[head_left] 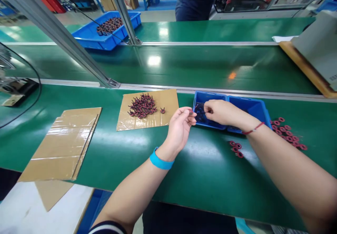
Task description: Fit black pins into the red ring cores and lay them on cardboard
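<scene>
My left hand [181,123] pinches a small red toothed ring [191,111], mostly covered by its fingertips, beside the left blue bin [210,124]. Over that bin, my right hand [217,110] is closed with fingers curled down among small black parts [200,113]; whatever lies between its fingertips is hidden. Several loose red rings [236,149] lie on the green bench below my right forearm, and a larger spread of them [288,134] lies to its right. Left of my hands, a heap of red-and-black assembled pieces [143,106] rests on cardboard [158,122], with a single piece [162,111] apart.
Adjoining on the right is another blue bin [250,104]. More cardboard [63,142] lies at the left. A metal post [79,55] slants up from the bench's back rail. Beyond stand a blue tray [105,44] of parts and a person [195,2].
</scene>
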{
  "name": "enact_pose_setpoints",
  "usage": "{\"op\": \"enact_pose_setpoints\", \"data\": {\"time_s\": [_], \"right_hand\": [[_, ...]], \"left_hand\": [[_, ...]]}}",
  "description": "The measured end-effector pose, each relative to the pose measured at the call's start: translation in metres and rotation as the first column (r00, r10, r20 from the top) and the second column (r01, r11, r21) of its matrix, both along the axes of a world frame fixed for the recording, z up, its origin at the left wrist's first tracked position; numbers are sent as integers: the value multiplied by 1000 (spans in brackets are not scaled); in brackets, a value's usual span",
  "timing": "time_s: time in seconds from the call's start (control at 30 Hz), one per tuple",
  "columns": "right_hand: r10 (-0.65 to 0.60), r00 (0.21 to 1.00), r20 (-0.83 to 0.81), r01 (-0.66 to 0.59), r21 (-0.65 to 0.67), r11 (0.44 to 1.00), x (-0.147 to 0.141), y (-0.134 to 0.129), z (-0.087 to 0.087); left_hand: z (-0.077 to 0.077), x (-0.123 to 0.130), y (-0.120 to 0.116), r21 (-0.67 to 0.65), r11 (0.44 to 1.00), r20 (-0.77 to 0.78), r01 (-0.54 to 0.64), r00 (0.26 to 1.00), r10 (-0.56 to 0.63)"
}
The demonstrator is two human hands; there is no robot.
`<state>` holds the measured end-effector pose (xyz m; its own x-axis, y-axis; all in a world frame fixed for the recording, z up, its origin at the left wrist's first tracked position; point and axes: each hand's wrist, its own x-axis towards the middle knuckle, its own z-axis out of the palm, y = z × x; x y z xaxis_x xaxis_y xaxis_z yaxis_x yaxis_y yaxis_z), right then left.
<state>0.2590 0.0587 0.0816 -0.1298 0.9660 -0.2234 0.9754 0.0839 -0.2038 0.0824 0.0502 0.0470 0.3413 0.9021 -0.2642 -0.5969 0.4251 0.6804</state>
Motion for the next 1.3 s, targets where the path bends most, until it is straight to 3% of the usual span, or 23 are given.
{"op": "enact_pose_setpoints", "data": {"time_s": [0.07, 0.17, 0.37, 0.57, 0.7, 0.77, 0.87, 0.93, 1.0, 1.13, 1.3], "right_hand": [[-58, 974, -218, 73, 60, 996, 11, -5, -1], [-137, 842, -522, 226, 110, 968, 23, -12, -9], [-170, 712, -682, 354, 139, 925, 25, -17, -15], [-209, 581, -787, 379, 35, 925, 24, -29, -8], [-214, 616, -758, 386, 53, 921, 24, -44, -7], [-185, 708, -682, 363, 127, 923, 20, -53, -6], [-47, 863, -502, 203, 260, 944, 10, -67, -4], [31, 890, -455, 115, 290, 950, 3, -76, -3], [35, 871, -490, 124, 288, 949, 0, -83, -3], [-86, 722, -686, 287, 184, 940, -1, -91, -6], [-192, 363, -912, 401, -34, 916, 2, -92, -12]], "left_hand": [[3, 0, -4, 22, 1000, 0, 21, 1000, -21], [5, 1, -9, 42, 997, -10, 65, 998, -64], [0, 6, -17, 48, 990, -44, 129, 991, -127], [-2, 7, -21, 69, 983, -63, 171, 984, -166], [0, 7, -23, 98, 972, -71, 213, 976, -207], [2, 7, -25, 132, 961, -79, 243, 969, -234], [3, 5, -27, 206, 931, -119, 302, 952, -283], [3, 4, -28, 246, 907, -160, 341, 937, -310], [3, 3, -29, 270, 888, -187, 372, 925, -330], [4, 2, -30, 262, 882, -201, 391, 916, -346], [3, 3, -32, 227, 884, -164, 409, 910, -380]]}}
